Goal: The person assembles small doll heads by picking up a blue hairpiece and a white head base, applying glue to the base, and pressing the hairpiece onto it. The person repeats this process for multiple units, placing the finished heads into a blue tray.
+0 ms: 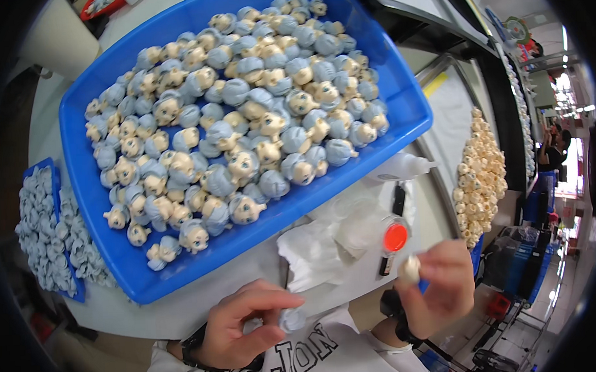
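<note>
My left hand [245, 322], near the table's front edge, pinches a pale blue-grey doll hair piece [291, 319] between thumb and fingers. To the right, my right hand [442, 286] grips a small cream doll head [410, 268] at its fingertips. The two pieces are apart. Beyond my hands, a large blue tray [260, 234] holds many doll heads [243, 167] with painted eyes and blue-grey hair. Loose hair pieces [44, 234] are heaped at the left, partly in a smaller blue tray. Plain cream heads [480, 183] form a pile at the right.
Between tray and right hand lie crumpled white tissue [316, 247], a jar with an orange-red top [395, 237], a small dark bottle [385, 266] and a white squeeze bottle [405, 166]. A beige bin [60, 40] stands far left. Another person [554, 147] is at the far right.
</note>
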The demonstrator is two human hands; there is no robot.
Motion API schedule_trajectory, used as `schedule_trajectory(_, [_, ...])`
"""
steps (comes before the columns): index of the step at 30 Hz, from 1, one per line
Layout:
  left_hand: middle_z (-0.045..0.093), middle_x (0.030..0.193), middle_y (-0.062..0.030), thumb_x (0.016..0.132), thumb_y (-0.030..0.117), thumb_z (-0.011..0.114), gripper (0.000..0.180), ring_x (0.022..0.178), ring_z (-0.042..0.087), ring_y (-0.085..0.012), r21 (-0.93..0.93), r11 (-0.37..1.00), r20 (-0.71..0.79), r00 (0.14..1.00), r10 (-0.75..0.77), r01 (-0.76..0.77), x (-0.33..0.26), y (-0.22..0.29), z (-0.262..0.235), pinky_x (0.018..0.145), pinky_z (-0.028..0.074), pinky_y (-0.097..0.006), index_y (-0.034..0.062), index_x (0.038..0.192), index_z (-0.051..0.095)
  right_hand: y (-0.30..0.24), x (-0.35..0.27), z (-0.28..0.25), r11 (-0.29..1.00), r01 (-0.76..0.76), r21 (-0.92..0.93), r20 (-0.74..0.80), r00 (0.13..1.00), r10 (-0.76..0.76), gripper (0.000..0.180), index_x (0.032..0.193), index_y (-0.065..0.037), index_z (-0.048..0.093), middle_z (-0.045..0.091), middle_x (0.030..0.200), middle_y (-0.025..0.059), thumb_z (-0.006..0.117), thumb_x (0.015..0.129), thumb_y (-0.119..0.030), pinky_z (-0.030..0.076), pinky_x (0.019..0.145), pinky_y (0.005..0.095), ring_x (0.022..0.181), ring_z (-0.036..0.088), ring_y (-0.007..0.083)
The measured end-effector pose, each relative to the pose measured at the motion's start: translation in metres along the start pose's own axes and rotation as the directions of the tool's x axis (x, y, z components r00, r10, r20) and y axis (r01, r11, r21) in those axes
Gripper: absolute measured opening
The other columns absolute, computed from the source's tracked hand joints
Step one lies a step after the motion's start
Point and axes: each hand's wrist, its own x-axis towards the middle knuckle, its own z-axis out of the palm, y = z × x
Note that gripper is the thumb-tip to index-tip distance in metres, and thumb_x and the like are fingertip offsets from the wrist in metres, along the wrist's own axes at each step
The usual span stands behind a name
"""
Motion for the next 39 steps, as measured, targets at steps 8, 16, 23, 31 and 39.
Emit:
schedule_trajectory(8, [0.054,0.095,-0.0138,0.075,0.008,0.065,0.032,0.071,0.051,-0.0104,-0.034,0.998,-0.019,0.998,0.051,-0.052,0.001,0.003,0.002,0.061,0.039,-0.02,-0.0024,0.102,0.051,-0.025,0.005,0.037,0.919,0.079,0.386,0.19,0.968,-0.163,0.031,0.08,-0.004,0.06,0.062,0.076,0.0089,0.074,0.052,-0.001,0.037,0.049,0.0219,0.059,0.051,0.0145])
schedule_trajectory(16, [0.055,0.09,-0.0057,0.073,0.002,0.066,0.033,0.056,0.046,-0.0032,-0.013,1.0,0.054,0.998,-0.018,0.019,0.001,0.006,-0.001,0.056,0.036,-0.018,-0.0003,0.104,0.054,-0.026,0.012,0.039,0.956,0.137,0.259,0.257,0.945,-0.204,0.026,0.077,-0.004,0.065,0.062,0.07,0.0056,0.074,0.053,-0.008,0.036,0.049,0.0232,0.058,0.051,0.0143])
schedule_trajectory(23, [0.059,0.094,-0.0079,0.073,0.004,0.066,0.032,0.056,0.048,-0.0045,0.116,0.993,0.075,0.997,0.019,-0.028,0.002,0.009,-0.002,0.057,0.039,-0.02,0.0002,0.104,0.057,-0.023,0.007,0.039,0.944,0.202,0.261,0.244,0.932,-0.266,0.027,0.077,-0.005,0.066,0.061,0.069,0.0035,0.076,0.053,-0.013,0.037,0.05,0.0218,0.06,0.05,0.0141])
schedule_trajectory(31, [0.058,0.101,-0.0099,0.08,0.004,0.058,0.048,0.071,0.054,-0.0077,0.025,0.999,0.159,0.986,-0.05,0.046,-0.002,0.003,-0.002,0.063,0.043,-0.021,-0.0002,0.123,0.039,-0.018,0.002,0.045,0.936,0.307,0.174,0.273,0.898,-0.346,0.032,0.083,-0.006,0.065,0.061,0.086,0.0083,0.073,0.061,-0.028,0.043,0.057,0.0258,0.072,0.052,0.0214])
schedule_trajectory(39, [0.056,0.1,-0.0087,0.082,0.012,0.058,0.056,0.08,0.053,-0.0084,-0.134,0.973,0.178,0.97,-0.163,0.188,-0.009,0.007,0.006,0.067,0.042,-0.021,-0.0018,0.128,0.028,-0.024,-0.009,0.048,0.935,0.323,0.145,0.247,0.903,-0.351,0.041,0.082,-0.005,0.064,0.062,0.09,0.0071,0.071,0.062,-0.04,0.045,0.063,0.0291,0.081,0.056,0.024])
